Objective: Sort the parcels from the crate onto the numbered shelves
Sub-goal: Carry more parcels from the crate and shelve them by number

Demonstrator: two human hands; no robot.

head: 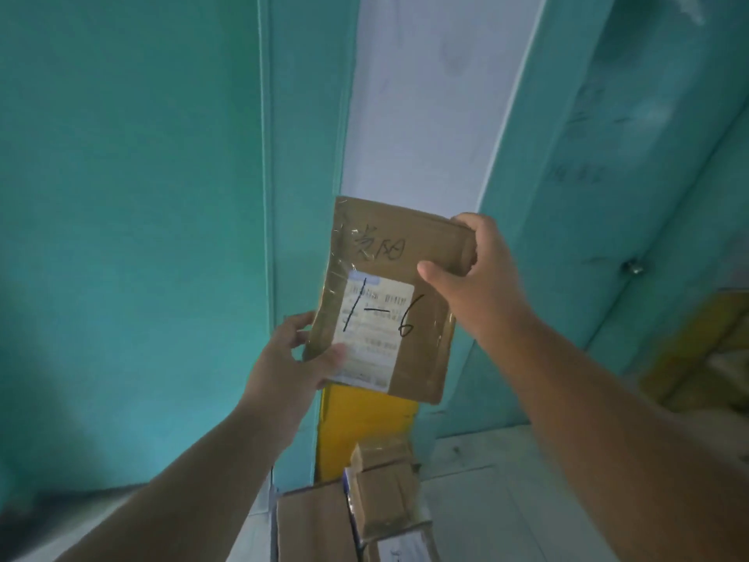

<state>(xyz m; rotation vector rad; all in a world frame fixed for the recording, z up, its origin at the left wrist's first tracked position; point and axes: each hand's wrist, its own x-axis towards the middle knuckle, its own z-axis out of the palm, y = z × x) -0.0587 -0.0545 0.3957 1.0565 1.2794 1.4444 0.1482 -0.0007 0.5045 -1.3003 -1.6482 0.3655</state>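
Two hands on one parcel (389,294), held up in front of me against the teal panels (133,196). My left hand (292,358) pinches the bottom-left corner, thumb lying over the edge of the white label (371,322). My right hand (470,269) grips the top-right corner, fingers wrapped behind, thumb on the face. Marked "1-6" in black pen across the label and cardboard; other handwriting above it I can't read.

It's a flat brown cardboard mailer, taped, probably light. It bows slightly between my grips, so semi-stiff, not rigid. The tape looks glossy and may be slick, so I'd keep my grip on bare cardboard edges or corners. Fragility unknown.

More brown boxes (360,509) stacked below, apart from it. No shelf numbers visible from here.
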